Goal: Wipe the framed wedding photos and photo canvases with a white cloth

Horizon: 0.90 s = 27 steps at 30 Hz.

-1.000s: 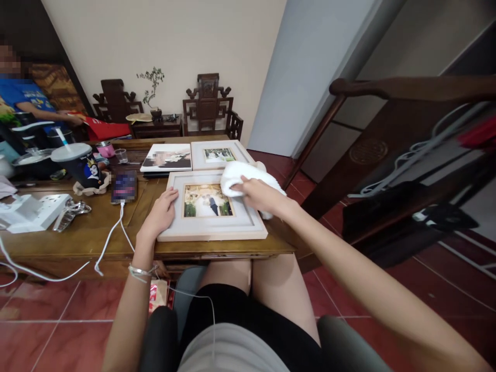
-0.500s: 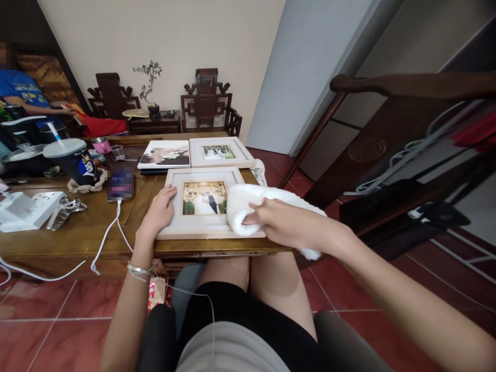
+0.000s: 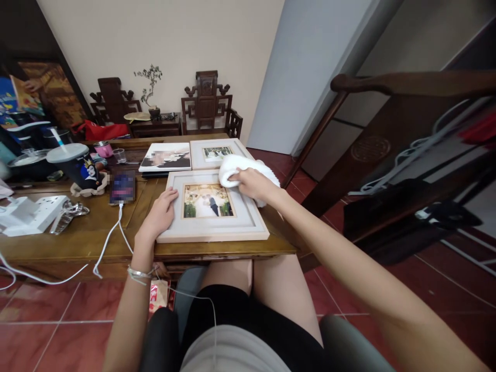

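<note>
The right hand (image 3: 251,185) has its grip clamped on a bundled white cloth (image 3: 231,166) over the far right corner of the near framed wedding photo (image 3: 209,202), flat at the bench's (image 3: 116,243) near edge. The left hand (image 3: 160,212) rests on its left border, fingers extended, unclasped. Wiping seems in hand; the next move likely calls for light pressure, frame steadied.

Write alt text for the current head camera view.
A person's right hand holds a folded white cloth over the far right corner of a framed photo; the left hand rests on its left edge. Behind it on the wooden table lies another framed photo, with a lidded cup and phone leftward.
</note>
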Motion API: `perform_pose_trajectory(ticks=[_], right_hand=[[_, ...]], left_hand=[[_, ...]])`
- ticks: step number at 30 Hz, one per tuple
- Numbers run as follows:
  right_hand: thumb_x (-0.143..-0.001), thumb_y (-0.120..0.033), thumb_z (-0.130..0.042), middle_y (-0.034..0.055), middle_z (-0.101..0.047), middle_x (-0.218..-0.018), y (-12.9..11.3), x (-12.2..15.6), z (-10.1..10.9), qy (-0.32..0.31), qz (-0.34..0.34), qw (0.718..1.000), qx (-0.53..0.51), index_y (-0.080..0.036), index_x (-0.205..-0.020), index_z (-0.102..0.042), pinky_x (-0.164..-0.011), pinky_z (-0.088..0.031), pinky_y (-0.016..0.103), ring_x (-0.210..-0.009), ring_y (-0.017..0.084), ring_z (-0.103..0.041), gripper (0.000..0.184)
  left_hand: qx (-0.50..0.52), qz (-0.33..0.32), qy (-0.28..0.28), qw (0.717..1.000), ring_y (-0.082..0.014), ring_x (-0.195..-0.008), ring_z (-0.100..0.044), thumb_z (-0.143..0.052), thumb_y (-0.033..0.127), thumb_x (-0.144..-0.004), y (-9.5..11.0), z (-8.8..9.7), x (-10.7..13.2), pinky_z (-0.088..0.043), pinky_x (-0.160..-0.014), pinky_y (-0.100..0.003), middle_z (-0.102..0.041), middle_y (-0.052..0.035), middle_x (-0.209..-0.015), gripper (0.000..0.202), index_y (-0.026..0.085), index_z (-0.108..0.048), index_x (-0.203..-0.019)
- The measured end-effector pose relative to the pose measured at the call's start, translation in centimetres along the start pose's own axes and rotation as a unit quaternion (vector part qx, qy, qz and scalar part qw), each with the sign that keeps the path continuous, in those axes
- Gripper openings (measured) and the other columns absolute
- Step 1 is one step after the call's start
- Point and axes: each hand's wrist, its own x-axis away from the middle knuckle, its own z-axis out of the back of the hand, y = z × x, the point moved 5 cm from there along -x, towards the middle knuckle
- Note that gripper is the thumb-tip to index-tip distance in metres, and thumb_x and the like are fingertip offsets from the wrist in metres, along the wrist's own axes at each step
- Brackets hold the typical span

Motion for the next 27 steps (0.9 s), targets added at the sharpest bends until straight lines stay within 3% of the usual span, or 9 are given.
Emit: perform_pose_trajectory(ticks=[4,8,11,14,19,22,27], right_hand=[[-0.073,0.004,-0.04,0.014,-0.072,-0.114,-0.4,0.2,-0.1,0.002,0.007,0.999,0.043,-0.012,-0.119,-0.07,-0.103,-0.04,0.041,-0.128,0.029,-0.053,0.058],[-0.067,0.006,-0.039,0.0135,-0.073,-0.11,-2.8,5.0,0.7,-0.048,0.058,0.996,0.042,-0.012,-0.114,-0.072,-0.102,-0.042,0.04,-0.129,0.029,-0.053,0.06],[-0.065,0.007,-0.04,0.0125,-0.074,-0.102,-4.9,9.3,2.0,-0.078,0.08,0.993,0.032,-0.016,-0.106,-0.075,-0.095,-0.047,0.036,-0.122,0.028,-0.059,0.058],[-0.065,0.006,-0.041,0.0115,-0.074,-0.096,-6.2,11.6,2.9,-0.097,0.078,0.992,0.018,-0.019,-0.101,-0.076,-0.088,-0.049,0.034,-0.109,0.028,-0.065,0.056],[-0.065,0.004,-0.042,0.011,-0.073,-0.093,-9.0,10.1,2.7,-0.095,0.099,0.991,0.004,-0.018,-0.103,-0.075,-0.097,-0.042,0.038,-0.1,0.027,-0.066,0.055],[-0.069,0.002,-0.042,0.014,-0.071,-0.092,-11.8,8.1,1.8,-0.094,0.126,0.988,-0.01,-0.015,-0.107,-0.074,-0.091,-0.043,0.038,-0.096,0.027,-0.064,0.053],[-0.073,0.001,-0.042,0.0154,-0.072,-0.097,-15.0,6.2,0.8,-0.078,0.184,0.979,-0.05,-0.013,-0.111,-0.072,-0.099,-0.039,0.04,-0.111,0.028,-0.059,0.051]], left_hand=[[-0.002,0.009,0.009,1.0,-0.0245,-0.137,-0.046,-0.037,0.012,-0.087,0.0,0.0,-0.1,-0.033,-0.118,-0.046,-0.059,-0.0136,-0.138,0.045,0.011,-0.063,-0.125],[0.005,0.013,0.015,1.0,-0.0245,-0.137,-0.047,-0.038,0.01,-0.086,0.1,-0.1,-0.1,-0.033,-0.118,-0.044,-0.06,-0.0144,-0.137,0.045,0.009,-0.063,-0.124],[0.008,0.015,0.013,1.0,-0.0245,-0.138,-0.046,-0.038,0.009,-0.086,0.2,-0.2,0.0,-0.033,-0.118,-0.044,-0.06,-0.0144,-0.137,0.045,0.009,-0.063,-0.124],[-0.006,0.014,0.01,1.0,-0.0249,-0.138,-0.045,-0.036,0.008,-0.086,0.2,-0.4,0.0,-0.033,-0.118,-0.044,-0.058,-0.0159,-0.138,0.047,0.007,-0.062,-0.125],[-0.016,0.009,0.016,1.0,-0.0242,-0.138,-0.045,-0.038,0.007,-0.084,0.2,-0.4,0.1,-0.033,-0.118,-0.047,-0.06,-0.0118,-0.138,0.05,0.012,-0.061,-0.128],[-0.014,0.011,0.014,1.0,-0.0247,-0.138,-0.045,-0.038,0.008,-0.085,0.2,-0.4,0.2,-0.032,-0.119,-0.048,-0.058,-0.0134,-0.139,0.049,0.011,-0.06,-0.128],[-0.025,0.018,0.006,1.0,-0.0248,-0.138,-0.044,-0.036,0.013,-0.089,0.7,-0.1,0.1,-0.032,-0.119,-0.046,-0.058,-0.0158,-0.139,0.045,0.007,-0.061,-0.126]])
